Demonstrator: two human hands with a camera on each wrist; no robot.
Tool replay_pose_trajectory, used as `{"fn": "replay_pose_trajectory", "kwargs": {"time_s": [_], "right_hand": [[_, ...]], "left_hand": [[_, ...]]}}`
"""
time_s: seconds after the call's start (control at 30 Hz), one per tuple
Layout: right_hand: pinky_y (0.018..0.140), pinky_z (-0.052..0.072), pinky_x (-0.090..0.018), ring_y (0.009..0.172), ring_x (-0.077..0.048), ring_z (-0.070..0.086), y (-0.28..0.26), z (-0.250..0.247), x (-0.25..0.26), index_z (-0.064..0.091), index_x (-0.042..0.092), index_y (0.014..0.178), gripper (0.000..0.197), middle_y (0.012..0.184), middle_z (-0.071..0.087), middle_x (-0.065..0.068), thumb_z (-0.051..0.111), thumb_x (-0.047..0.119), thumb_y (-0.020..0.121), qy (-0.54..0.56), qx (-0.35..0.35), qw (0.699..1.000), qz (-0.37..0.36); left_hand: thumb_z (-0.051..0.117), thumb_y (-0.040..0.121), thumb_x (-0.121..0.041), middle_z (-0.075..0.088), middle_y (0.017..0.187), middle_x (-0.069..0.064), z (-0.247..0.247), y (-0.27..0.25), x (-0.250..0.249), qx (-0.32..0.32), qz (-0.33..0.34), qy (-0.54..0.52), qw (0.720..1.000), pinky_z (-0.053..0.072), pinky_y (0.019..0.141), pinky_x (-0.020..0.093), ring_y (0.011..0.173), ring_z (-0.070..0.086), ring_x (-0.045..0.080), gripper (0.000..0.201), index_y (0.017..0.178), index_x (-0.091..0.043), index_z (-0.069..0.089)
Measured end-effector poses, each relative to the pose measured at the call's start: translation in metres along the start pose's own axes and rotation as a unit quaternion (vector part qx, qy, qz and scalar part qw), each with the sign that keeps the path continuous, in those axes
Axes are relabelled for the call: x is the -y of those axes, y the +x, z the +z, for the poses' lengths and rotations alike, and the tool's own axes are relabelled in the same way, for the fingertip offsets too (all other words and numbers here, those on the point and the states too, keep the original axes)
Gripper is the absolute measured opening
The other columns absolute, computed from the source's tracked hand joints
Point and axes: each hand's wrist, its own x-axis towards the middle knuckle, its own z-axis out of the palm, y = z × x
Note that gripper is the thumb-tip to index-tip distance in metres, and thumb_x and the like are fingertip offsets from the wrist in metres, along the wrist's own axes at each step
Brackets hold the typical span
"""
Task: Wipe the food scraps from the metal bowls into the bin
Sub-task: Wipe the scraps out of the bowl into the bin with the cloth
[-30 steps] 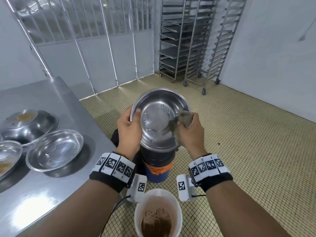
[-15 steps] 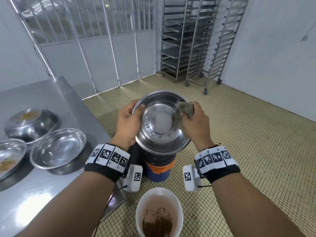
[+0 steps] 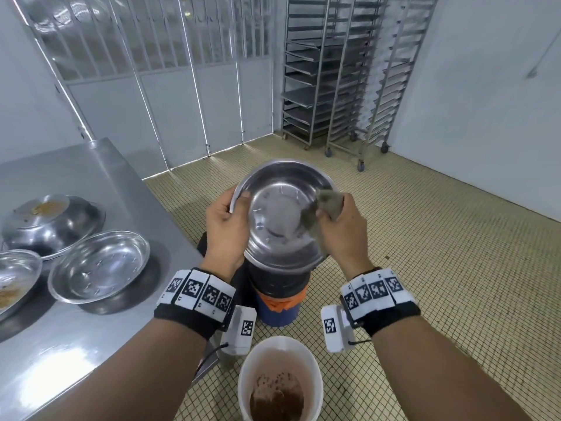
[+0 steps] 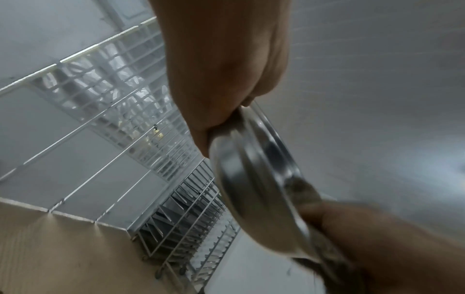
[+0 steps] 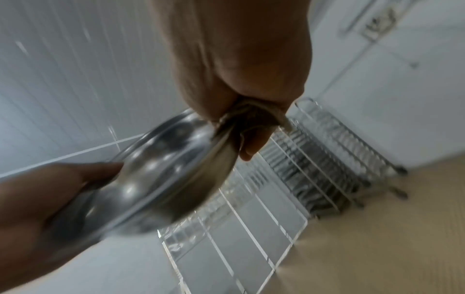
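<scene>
now the wipe, mid-frame, right over the bin!
left hand grips the round shiny metal bowl by its left rim, tilted toward the camera above the dark bin; right hand clutches a grey-brown rag against its right wall.

The held bowl hides most of the dark bin beneath it. Both wrist views are smeared (the bowl and cloth especially). On the table, the leftmost bowl is cut off, its scraps possibly crumbs.
</scene>
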Motion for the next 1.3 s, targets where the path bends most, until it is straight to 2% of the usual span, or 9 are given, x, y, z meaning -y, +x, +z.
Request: {"fn": "replay_pose_trajectory", "kwargs": {"time_s": [0.13,0.27,0.47,0.67,0.77,0.87,1.03,1.17,1.3], "right_hand": [[0.052,0.047,-0.012,0.073,0.002,0.059,-0.010,0.004,-0.010,0.052,0.023,0.114,0.021,0.090,0.059,0.016,0.066,0.018,0.098,0.020,0.014,0.999,0.045],[0.059,0.051,-0.019,0.074,-0.002,0.061,0.019,-0.016,-0.004,0.055,0.020,0.116,0.021,0.089,0.062,0.013,0.066,0.020,0.098,-0.057,0.035,0.997,-0.026],[0.055,0.048,-0.017,0.067,-0.004,0.061,0.031,-0.016,0.006,0.055,0.022,0.121,0.028,0.089,0.066,0.008,0.067,0.018,0.096,-0.155,0.095,0.974,-0.132],[0.061,0.062,-0.039,0.072,-0.014,0.069,0.003,0.008,-0.012,0.054,0.019,0.117,0.023,0.086,0.067,0.006,0.066,0.024,0.098,-0.014,0.003,1.000,-0.011],[0.064,0.061,-0.031,0.076,-0.012,0.069,0.010,0.003,-0.013,0.056,0.020,0.116,0.022,0.088,0.067,0.008,0.067,0.023,0.097,-0.022,0.023,1.000,0.002],[0.065,0.056,-0.028,0.075,-0.010,0.065,0.026,-0.006,-0.003,0.057,0.024,0.112,0.022,0.089,0.067,0.009,0.070,0.024,0.095,-0.064,0.017,0.997,-0.045],[0.065,0.059,-0.035,0.073,-0.011,0.065,0.013,0.006,0.002,0.056,0.019,0.116,0.025,0.088,0.066,0.008,0.068,0.023,0.095,-0.016,-0.023,1.000,-0.013],[0.055,0.053,-0.022,0.074,-0.008,0.065,-0.008,0.020,-0.005,0.053,0.019,0.117,0.022,0.088,0.064,0.009,0.064,0.021,0.098,0.025,0.004,0.999,0.043],[0.050,0.046,-0.018,0.063,-0.007,0.063,-0.005,0.017,-0.007,0.055,0.020,0.112,0.013,0.078,0.064,0.008,0.060,0.022,0.101,-0.021,-0.010,1.000,-0.017]], "left_hand": [[0.058,0.104,-0.008,0.075,0.089,-0.010,0.002,-0.002,0.004,-0.005,0.039,0.031,0.999,0.055,0.072,0.019,0.083,0.070,0.002,0.021,0.105,-0.023,0.073],[0.059,0.101,-0.002,0.070,0.089,-0.012,-0.005,0.002,0.006,0.065,0.004,0.066,0.996,0.053,0.066,0.016,0.079,0.068,-0.001,0.020,0.103,-0.021,0.066],[0.056,0.104,-0.005,0.077,0.083,-0.010,-0.006,0.015,-0.006,0.132,-0.017,0.079,0.988,0.053,0.064,0.017,0.074,0.072,0.006,0.020,0.111,-0.012,0.073],[0.055,0.106,-0.010,0.077,0.084,-0.006,0.001,0.013,0.006,0.005,-0.007,0.019,1.000,0.056,0.072,0.023,0.080,0.071,0.011,0.024,0.102,-0.021,0.076],[0.054,0.106,-0.008,0.076,0.079,-0.014,0.002,0.002,0.005,0.036,0.015,0.051,0.998,0.052,0.066,0.014,0.075,0.069,0.000,0.029,0.097,-0.027,0.074],[0.054,0.106,-0.008,0.077,0.080,-0.012,0.004,-0.005,0.005,0.062,0.003,0.045,0.997,0.053,0.065,0.017,0.075,0.071,0.003,0.027,0.098,-0.023,0.074],[0.054,0.107,-0.011,0.073,0.074,-0.009,0.007,0.005,0.003,-0.031,-0.018,-0.007,0.999,0.052,0.061,0.019,0.068,0.067,0.005,0.020,0.104,-0.012,0.074],[0.053,0.107,-0.012,0.072,0.084,-0.004,0.000,0.007,0.014,-0.064,-0.021,-0.004,0.998,0.055,0.072,0.029,0.078,0.066,0.011,0.022,0.106,-0.018,0.074],[0.056,0.105,-0.030,0.069,0.106,-0.007,-0.018,0.009,0.029,-0.052,-0.003,0.158,0.986,0.058,0.085,0.038,0.089,0.066,0.004,0.019,0.120,-0.025,0.067]]}}
